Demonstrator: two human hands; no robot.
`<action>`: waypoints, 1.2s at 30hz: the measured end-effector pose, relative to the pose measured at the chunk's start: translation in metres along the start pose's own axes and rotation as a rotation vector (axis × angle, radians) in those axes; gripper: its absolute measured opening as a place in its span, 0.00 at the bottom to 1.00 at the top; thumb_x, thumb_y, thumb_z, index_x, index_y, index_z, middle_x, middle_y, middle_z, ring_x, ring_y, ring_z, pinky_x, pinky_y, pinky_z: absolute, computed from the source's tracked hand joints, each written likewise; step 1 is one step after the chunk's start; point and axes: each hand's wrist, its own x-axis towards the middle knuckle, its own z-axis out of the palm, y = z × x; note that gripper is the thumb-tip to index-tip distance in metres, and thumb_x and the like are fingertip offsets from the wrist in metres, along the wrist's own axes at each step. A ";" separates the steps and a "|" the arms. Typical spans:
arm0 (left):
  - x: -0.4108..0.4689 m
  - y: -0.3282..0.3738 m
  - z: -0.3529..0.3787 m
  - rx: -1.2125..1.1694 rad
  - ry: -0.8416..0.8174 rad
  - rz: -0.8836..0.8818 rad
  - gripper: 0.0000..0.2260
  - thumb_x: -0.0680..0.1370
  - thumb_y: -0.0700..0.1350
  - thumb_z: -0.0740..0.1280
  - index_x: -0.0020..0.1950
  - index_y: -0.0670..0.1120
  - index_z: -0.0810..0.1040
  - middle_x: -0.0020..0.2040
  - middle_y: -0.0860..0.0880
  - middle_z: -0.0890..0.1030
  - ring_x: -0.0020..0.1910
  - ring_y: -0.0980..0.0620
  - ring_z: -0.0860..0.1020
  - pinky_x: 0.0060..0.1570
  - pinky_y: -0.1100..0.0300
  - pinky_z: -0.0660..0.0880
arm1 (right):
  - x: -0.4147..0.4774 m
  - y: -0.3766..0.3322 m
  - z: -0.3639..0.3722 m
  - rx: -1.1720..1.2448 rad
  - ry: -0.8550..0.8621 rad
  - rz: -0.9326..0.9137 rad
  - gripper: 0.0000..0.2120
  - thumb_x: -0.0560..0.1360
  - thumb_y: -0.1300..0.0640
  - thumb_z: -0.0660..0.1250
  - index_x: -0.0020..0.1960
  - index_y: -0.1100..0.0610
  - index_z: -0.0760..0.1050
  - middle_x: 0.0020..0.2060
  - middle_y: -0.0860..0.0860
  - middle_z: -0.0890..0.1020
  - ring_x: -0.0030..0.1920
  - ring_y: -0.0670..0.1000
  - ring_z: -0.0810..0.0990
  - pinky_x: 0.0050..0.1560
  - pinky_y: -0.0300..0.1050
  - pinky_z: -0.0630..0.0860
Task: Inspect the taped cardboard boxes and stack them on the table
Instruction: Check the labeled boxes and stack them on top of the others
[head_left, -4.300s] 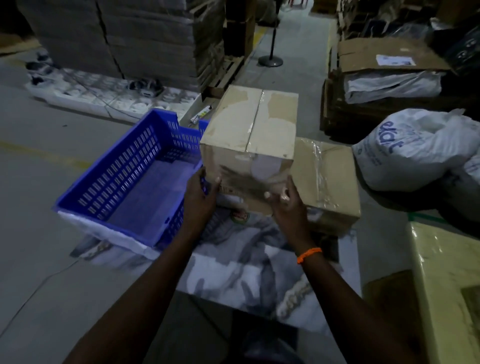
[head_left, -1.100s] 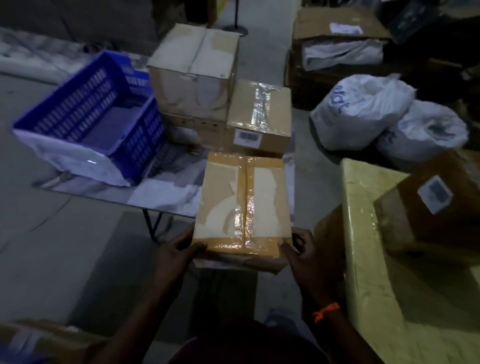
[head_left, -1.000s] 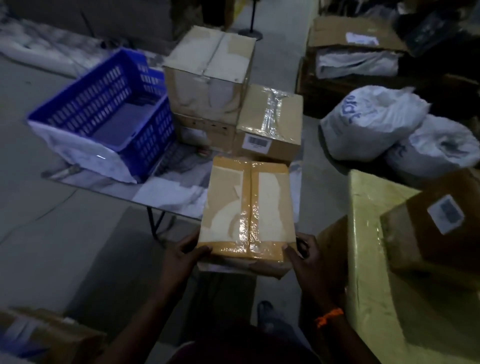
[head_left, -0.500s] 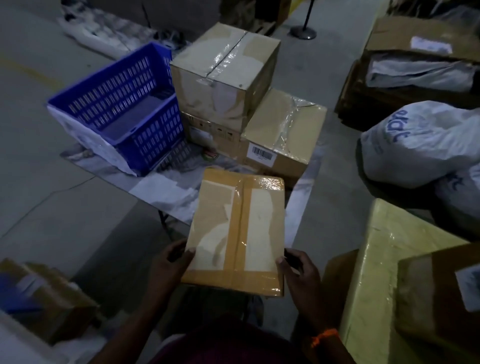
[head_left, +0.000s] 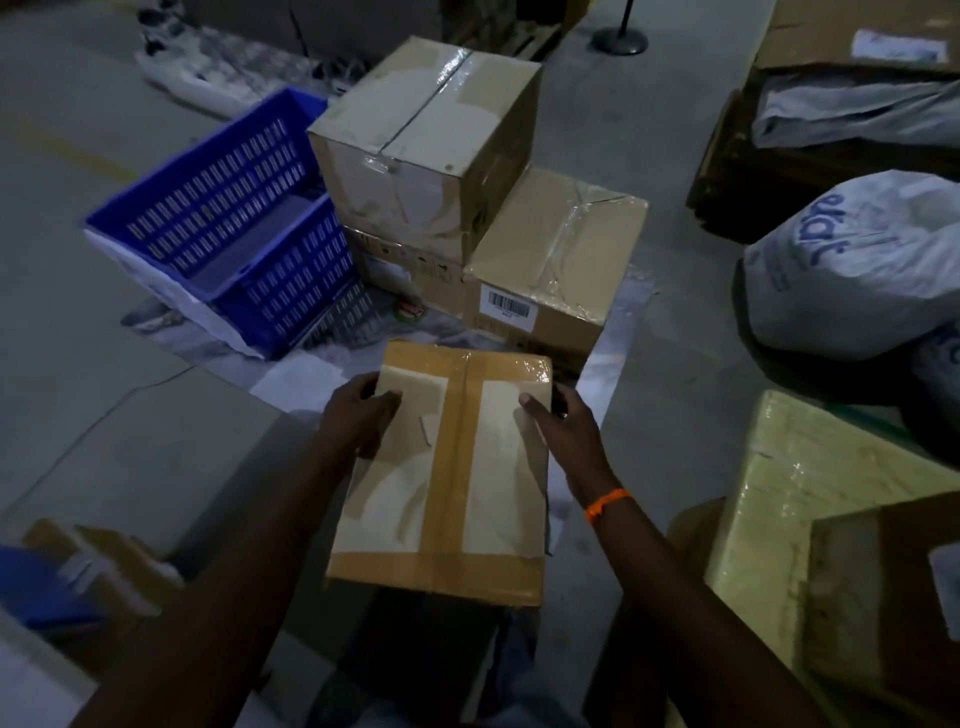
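I hold a flat cardboard box (head_left: 447, 483) sealed with brown tape over the near edge of the marbled table (head_left: 291, 371). My left hand (head_left: 361, 415) grips its far left edge and my right hand (head_left: 558, 426) grips its far right edge, thumbs on top. Farther back on the table stands a wide taped box with a barcode label (head_left: 556, 260). A taller taped box (head_left: 426, 140) is stacked on its left half.
A blue slotted crate (head_left: 223, 228) sits on the table's left part. White sacks (head_left: 852, 265) lie on the floor at right, a yellow wrapped block (head_left: 789, 499) with a brown box (head_left: 883, 597) at near right. More boxes (head_left: 93, 577) lie at lower left.
Earlier I set the tall box on the stack. Since then I picked up the flat taped box; in the last second my hands slid from its near end to its far end.
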 end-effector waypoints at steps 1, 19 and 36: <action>-0.003 0.001 -0.001 -0.017 -0.006 0.000 0.14 0.81 0.46 0.67 0.67 0.50 0.76 0.54 0.47 0.82 0.48 0.45 0.82 0.33 0.57 0.75 | -0.005 0.000 0.001 0.028 0.012 0.011 0.28 0.73 0.39 0.75 0.69 0.49 0.77 0.58 0.46 0.85 0.60 0.48 0.83 0.62 0.55 0.81; -0.103 -0.006 -0.086 -0.733 0.193 0.073 0.20 0.75 0.69 0.67 0.57 0.57 0.83 0.58 0.52 0.85 0.61 0.49 0.81 0.62 0.43 0.77 | -0.150 -0.109 0.043 0.404 0.303 -0.313 0.12 0.80 0.41 0.63 0.49 0.48 0.80 0.45 0.45 0.86 0.52 0.45 0.84 0.57 0.51 0.79; -0.128 -0.040 -0.086 -0.482 0.003 0.146 0.30 0.66 0.68 0.74 0.63 0.55 0.77 0.63 0.53 0.79 0.62 0.51 0.78 0.61 0.43 0.77 | -0.175 -0.053 0.047 0.173 0.471 -0.248 0.13 0.72 0.48 0.76 0.52 0.53 0.80 0.49 0.49 0.86 0.52 0.47 0.85 0.48 0.38 0.81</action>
